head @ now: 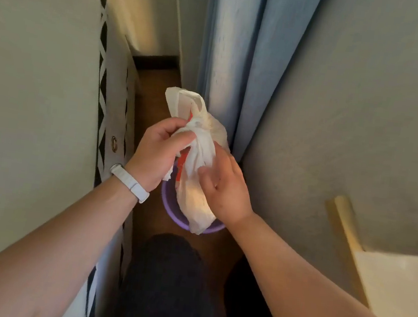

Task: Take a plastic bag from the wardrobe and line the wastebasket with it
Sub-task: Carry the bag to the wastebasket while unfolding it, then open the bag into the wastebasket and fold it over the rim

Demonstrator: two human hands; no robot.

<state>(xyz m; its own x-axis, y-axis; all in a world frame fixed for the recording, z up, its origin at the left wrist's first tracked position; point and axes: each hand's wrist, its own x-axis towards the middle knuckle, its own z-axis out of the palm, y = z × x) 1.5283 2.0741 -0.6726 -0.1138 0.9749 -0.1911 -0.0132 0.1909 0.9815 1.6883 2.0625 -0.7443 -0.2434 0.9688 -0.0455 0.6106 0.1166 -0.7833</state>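
- Gripping knotted white plastic bag (200,154) with left hand (156,152), fingers curled around its bunched neck.
- Pinching same bag lower down with right hand (225,186).
- Hanging directly above purple wastebasket (169,211) on floor, beside blue curtain (241,57).

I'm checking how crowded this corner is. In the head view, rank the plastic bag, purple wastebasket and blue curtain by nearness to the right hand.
1. Plastic bag: pinched by the right hand.
2. Purple wastebasket: just below it.
3. Blue curtain: hanging beyond.
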